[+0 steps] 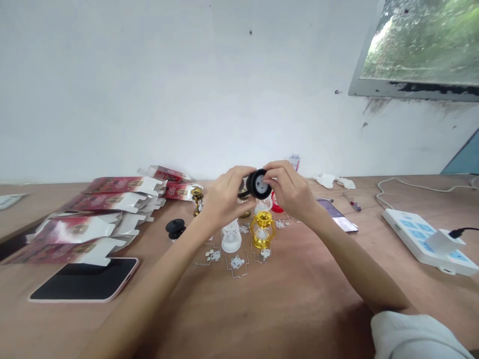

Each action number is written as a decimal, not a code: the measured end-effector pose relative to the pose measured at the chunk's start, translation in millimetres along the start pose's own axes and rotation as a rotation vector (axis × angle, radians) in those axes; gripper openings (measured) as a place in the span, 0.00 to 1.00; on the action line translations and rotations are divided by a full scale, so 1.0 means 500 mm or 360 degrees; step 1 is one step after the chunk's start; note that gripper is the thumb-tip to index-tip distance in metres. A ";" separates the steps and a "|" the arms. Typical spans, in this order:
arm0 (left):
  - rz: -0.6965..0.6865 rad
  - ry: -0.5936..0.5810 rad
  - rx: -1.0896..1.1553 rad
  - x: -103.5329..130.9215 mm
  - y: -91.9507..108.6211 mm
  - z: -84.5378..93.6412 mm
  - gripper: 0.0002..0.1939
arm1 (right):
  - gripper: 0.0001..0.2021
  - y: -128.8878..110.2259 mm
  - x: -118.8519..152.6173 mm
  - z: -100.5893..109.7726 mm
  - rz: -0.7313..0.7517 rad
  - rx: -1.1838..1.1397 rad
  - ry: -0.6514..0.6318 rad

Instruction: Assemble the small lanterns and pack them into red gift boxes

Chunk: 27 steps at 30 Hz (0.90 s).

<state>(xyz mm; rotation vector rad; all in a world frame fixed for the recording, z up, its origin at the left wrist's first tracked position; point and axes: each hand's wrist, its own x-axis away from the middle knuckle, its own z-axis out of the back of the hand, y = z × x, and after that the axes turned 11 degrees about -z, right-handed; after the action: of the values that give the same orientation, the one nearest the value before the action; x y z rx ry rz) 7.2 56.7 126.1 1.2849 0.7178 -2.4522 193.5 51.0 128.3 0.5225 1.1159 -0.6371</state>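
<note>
White sleeve (415, 334); both hands pinch black base (259, 184) (raised).

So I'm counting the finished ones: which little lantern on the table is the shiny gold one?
The gold lantern standing just below the hands, beside the white lantern piece. The darker bronze lantern stands farther back by the red packages.

red cartons (112, 202) | print blurred | no text readable anywhere

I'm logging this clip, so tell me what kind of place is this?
Likely a small hand-assembly workbench: a wooden table with a gold toy lantern, stacked flat red cartons, and both hands holding a black round part.
</note>
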 end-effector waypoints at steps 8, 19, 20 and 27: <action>0.0126 0.0110 0.0179 0.004 -0.011 0.003 0.25 | 0.03 0.010 -0.012 0.037 -0.0234 -0.0016 0.0005; 0.0814 0.0634 0.0752 -0.008 -0.034 0.019 0.23 | 0.04 0.052 0.012 0.045 -0.0764 -0.0107 -0.2518; 0.0818 0.0651 0.0781 -0.009 -0.036 0.021 0.22 | 0.04 0.058 0.017 0.025 -0.0772 -0.0223 -0.2641; 0.0827 0.0744 0.0869 -0.017 -0.036 0.031 0.21 | 0.08 0.103 0.048 -0.036 -0.0853 -0.0274 -0.2984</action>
<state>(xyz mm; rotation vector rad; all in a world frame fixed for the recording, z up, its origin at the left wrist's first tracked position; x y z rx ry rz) -6.8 63.4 145.6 1.9740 -0.2278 -1.9826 225.0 94.9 102.8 -0.5859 -0.5346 -1.0608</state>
